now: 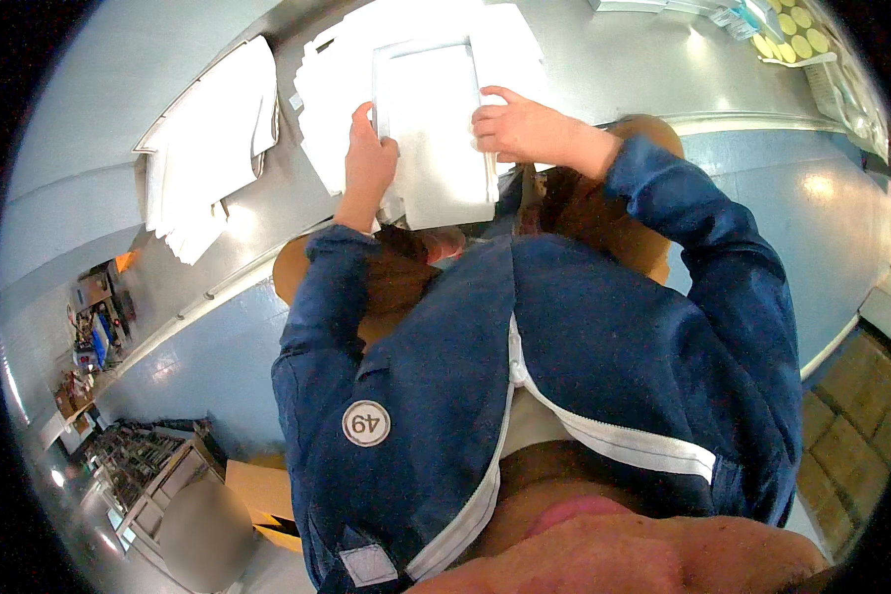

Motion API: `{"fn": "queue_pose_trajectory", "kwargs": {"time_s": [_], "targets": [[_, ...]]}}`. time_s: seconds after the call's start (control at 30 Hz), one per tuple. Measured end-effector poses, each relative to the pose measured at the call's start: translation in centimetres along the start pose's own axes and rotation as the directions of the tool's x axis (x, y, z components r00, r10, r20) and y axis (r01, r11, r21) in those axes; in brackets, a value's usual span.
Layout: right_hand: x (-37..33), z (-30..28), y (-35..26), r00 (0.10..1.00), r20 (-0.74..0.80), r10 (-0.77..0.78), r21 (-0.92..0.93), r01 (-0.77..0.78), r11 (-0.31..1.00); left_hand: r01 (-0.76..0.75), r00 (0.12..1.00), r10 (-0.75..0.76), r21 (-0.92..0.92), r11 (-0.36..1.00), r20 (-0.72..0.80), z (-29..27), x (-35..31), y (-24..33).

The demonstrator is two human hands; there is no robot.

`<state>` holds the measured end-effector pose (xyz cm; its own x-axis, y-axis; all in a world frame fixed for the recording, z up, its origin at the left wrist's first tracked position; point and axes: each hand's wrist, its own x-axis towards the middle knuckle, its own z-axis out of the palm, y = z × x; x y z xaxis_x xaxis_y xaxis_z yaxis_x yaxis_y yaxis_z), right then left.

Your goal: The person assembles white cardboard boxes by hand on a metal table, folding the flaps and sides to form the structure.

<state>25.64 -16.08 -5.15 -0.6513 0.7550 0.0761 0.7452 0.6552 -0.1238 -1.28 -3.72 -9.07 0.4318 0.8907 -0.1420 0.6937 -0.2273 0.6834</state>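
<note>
A shallow white rectangular box (428, 94) with a raised rim lies between my hands, one long flap or panel stretching toward my body. My left hand (369, 158) grips its left side, thumb up along the edge. Against the right side my right hand (525, 127) holds with bent fingers, its index finger reaching over the rim. Under and behind the box spreads a pile of white flat sheets (332, 94), their edges uneven. Glare washes out much of the white surface, so the box's inside is hard to make out.
The pile rests on a metal table (604, 69). Another stack of white sheets (208, 129) stands at the left. Several yellow round items (792, 40) sit at the far right beside a clear plastic bag (846, 99). A cardboard box (259, 495) is at the lower left.
</note>
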Motion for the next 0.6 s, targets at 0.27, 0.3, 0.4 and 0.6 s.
{"fn": "queue_pose_trajectory", "kwargs": {"time_s": [0.27, 0.3, 0.4, 0.6], "targets": [[0.3, -0.7, 0.8, 0.988, 0.149, 0.027, 0.109, -0.044, 0.993, -0.307, 0.951, 0.302, -0.08, 0.949, -0.062, -3.1, -4.9, -0.6], [0.2, -0.5, 0.6, 0.988, 0.149, 0.036, 0.127, -0.055, 0.99, -0.437, 0.899, 0.438, 0.082, 0.896, 0.007, -3.7, -4.8, -0.1], [0.4, -0.2, 0.6, 0.98, 0.188, 0.067, 0.176, -0.101, 0.979, -0.696, 0.714, 0.657, 0.344, 0.63, 0.242, -4.3, -3.4, 0.3], [1.2, -0.9, -0.7, 0.957, 0.237, 0.167, 0.164, -0.209, 0.964, -0.734, 0.676, 0.587, 0.336, 0.591, 0.445, -5.2, -1.3, 0.6]]}}
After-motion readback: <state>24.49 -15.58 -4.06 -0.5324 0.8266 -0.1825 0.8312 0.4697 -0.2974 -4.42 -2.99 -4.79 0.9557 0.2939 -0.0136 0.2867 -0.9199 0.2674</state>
